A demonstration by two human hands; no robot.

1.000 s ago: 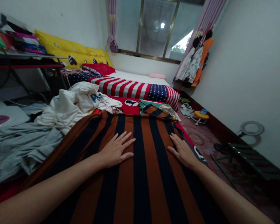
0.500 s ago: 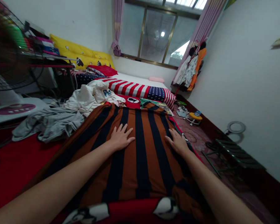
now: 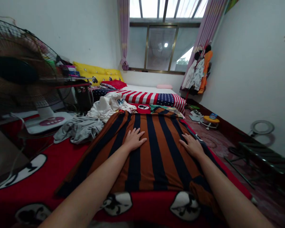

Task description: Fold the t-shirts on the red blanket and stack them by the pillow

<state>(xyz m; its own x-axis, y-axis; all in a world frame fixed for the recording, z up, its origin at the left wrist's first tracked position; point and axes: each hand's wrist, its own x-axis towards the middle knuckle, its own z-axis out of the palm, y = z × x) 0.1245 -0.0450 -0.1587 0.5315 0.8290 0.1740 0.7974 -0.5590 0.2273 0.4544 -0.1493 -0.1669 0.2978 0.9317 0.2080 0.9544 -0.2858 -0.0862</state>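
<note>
Pulling back since the last view, my frame now takes in more red bedspread [image 3: 45, 177] along the bottom, with the near edge of the cloth showing and a wire-caged electric fan [image 3: 16, 79] filling the upper left. Both palms lie flat on the soft rust-and-navy striped cloth [image 3: 154, 164], fingers spread, holding nothing: the left hand [image 3: 134, 140] across a navy stripe, the right hand [image 3: 191, 145] near the cloth's right edge. Beyond them, a crumpled white garment [image 3: 108, 107] carries blue lettering too small to read.
</note>
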